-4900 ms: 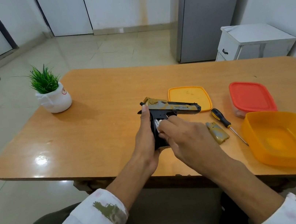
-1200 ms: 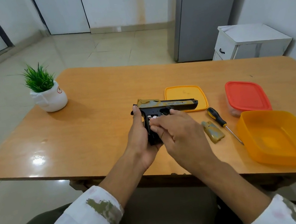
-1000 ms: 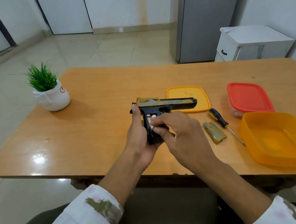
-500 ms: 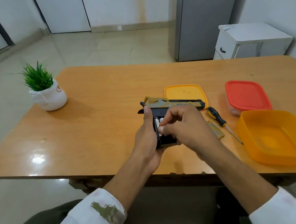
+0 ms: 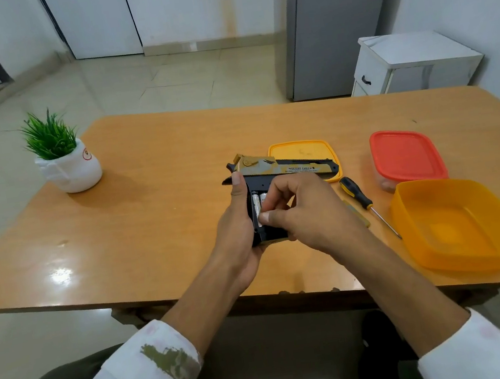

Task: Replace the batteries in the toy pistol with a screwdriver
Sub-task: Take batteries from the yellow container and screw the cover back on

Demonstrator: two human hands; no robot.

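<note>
Left hand (image 5: 237,230) wraps round the handle of the pistol (image 5: 288,169) from the left, with its thumb lying straight up the back. The pistol is low at the table (image 5: 163,202); I cannot tell if it touches. Its long nose points right. The handle is open, and two silver batteries (image 5: 256,203) sit side by side in it. The right hand (image 5: 310,212) is curled over the handle from the right. Its thumb and first finger pinch the batteries, with the thumb tip pressed on them.

Just right of the pistol's handle, a small tan cover (image 5: 358,217) lies on the table, mostly hidden behind the right hand. A bit more to the right lies a screwdriver (image 5: 356,194) with a black and yellow handle. Further right of the pistol sits an open orange tub (image 5: 455,223). Behind the tub, right of the pistol's nose, is a box (image 5: 406,156) with a red lid. A yellow lid (image 5: 301,149) lies flat just behind the pistol's nose. Far to the left of the pistol stands a small green plant (image 5: 61,152) in a white pot.
</note>
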